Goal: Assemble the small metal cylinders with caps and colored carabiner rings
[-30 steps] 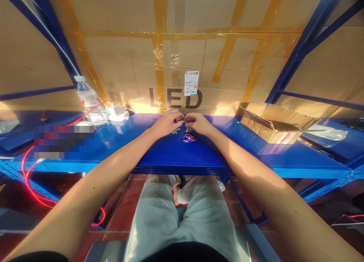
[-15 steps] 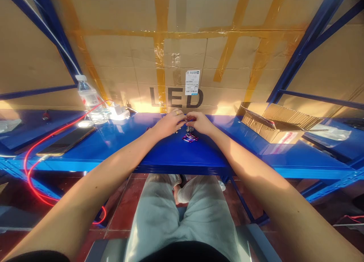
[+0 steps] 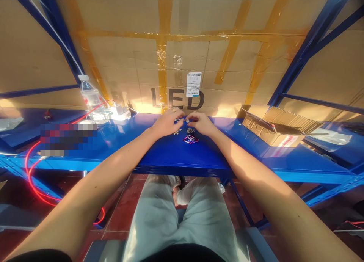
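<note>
My left hand (image 3: 168, 123) is above the blue shelf top, its fingers curled and the tips pressed together. What it holds, if anything, is too small to make out. A short gap away, my right hand (image 3: 201, 124) pinches a small silvery round piece (image 3: 187, 121) between thumb and fingers. Below the right fingertips lies a little pile of metal pieces (image 3: 190, 131). Several shiny pink and blue looped pieces (image 3: 190, 139) lie nearer to me. More small gold-toned pieces (image 3: 178, 132) show beside the left hand, partly hidden by it.
An opened cardboard box (image 3: 280, 131) stands to the right on the blue shelf (image 3: 182, 156). On the left are a water bottle (image 3: 92, 99), a white plug adapter (image 3: 119, 112) and a red cable (image 3: 27, 159). A large taped carton (image 3: 127, 65) forms the back.
My hands have parted slightly; a small round piece now shows in the right fingers. The metal pile below is less covered. The view has shifted a little.
</note>
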`<act>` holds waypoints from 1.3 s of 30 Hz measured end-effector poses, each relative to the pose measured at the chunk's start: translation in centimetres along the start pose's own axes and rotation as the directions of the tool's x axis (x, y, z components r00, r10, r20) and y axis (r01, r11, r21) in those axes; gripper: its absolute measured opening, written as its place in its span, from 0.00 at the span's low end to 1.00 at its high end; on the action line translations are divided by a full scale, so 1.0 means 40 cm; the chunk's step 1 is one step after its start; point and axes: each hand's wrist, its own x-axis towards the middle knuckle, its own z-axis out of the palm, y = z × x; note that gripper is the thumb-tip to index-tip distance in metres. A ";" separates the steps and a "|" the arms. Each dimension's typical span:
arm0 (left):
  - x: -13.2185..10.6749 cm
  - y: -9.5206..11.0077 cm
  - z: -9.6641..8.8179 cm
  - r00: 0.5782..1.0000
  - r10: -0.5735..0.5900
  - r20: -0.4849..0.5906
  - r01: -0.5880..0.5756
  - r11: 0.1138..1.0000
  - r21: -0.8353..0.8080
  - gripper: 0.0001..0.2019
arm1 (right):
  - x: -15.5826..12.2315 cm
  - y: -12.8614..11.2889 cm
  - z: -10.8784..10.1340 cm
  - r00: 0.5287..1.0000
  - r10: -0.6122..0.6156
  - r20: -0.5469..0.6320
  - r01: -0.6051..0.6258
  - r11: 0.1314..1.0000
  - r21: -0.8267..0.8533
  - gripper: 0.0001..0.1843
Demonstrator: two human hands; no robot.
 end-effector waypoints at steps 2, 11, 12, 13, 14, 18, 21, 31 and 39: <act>-0.004 -0.022 -0.025 0.993 -0.115 0.013 0.115 0.993 0.008 0.12 | -0.001 -0.003 -0.001 1.000 0.011 0.002 -0.011 1.000 0.011 0.08; -0.043 -0.145 -0.018 0.876 -0.298 0.378 0.305 0.951 0.044 0.14 | -0.002 0.005 0.002 0.999 0.040 0.018 -0.040 0.999 0.010 0.08; -0.042 -0.150 -0.009 0.875 -0.280 0.396 0.290 0.956 0.034 0.14 | -0.002 0.004 0.002 0.999 0.039 0.022 -0.039 0.999 0.008 0.08; -0.041 -0.155 -0.001 0.872 -0.264 0.412 0.279 0.960 0.024 0.13 | -0.002 0.002 0.002 0.999 0.038 0.026 -0.038 0.999 0.006 0.08; -0.039 -0.158 0.006 0.869 -0.255 0.424 0.273 0.962 0.017 0.12 | -0.002 -0.001 0.002 0.999 0.037 0.029 -0.037 0.999 0.002 0.08; -0.031 -0.164 0.019 0.859 -0.271 0.435 0.298 0.954 0.006 0.10 | -0.005 -0.011 0.002 0.999 0.030 0.040 -0.030 0.999 -0.016 0.08; -0.030 -0.164 0.016 0.836 -0.342 0.430 0.392 0.919 -0.031 0.08 | -0.006 -0.016 0.002 0.998 0.030 0.048 -0.029 0.999 -0.017 0.08; -0.016 -0.152 0.001 0.838 -0.243 0.488 0.275 0.962 0.008 0.07 | -0.006 -0.010 0.004 0.998 0.027 0.052 -0.026 0.999 -0.023 0.08; -0.012 -0.100 -0.018 0.966 -0.218 0.137 0.233 0.966 -0.107 0.05 | -0.006 -0.010 0.007 0.997 0.069 0.040 -0.068 0.997 -0.033 0.10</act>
